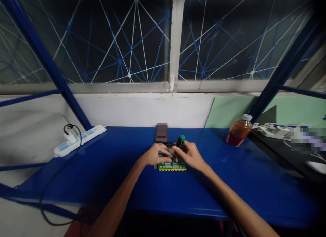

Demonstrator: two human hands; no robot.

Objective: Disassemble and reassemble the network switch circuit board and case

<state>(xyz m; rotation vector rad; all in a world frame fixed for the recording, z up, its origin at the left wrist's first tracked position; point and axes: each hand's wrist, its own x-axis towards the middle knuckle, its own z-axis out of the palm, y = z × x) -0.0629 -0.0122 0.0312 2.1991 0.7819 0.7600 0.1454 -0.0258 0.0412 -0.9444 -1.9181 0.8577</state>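
Note:
My right hand (189, 153) is closed around a screwdriver (181, 140) with a green and black handle. The tool stands nearly upright, its shaft pointing down at a green board-like piece (166, 164) with pale rectangles and a yellow-and-black front edge. From the left, my left hand (155, 154) reaches over the same piece, thumb and fingertips drawn together close to the screwdriver's tip. Whatever they pinch is too small or hidden to make out. Just behind the hands lies a dark flat rectangular object (162, 132), partly blurred.
The blue table (122, 192) carries a white power strip (88, 139) with a black-cabled plug at the left. On the right stand a bottle of reddish-brown drink (238, 131) and a black surface with cables and a white mouse-like object (315, 167). Blue frame posts rise at both sides.

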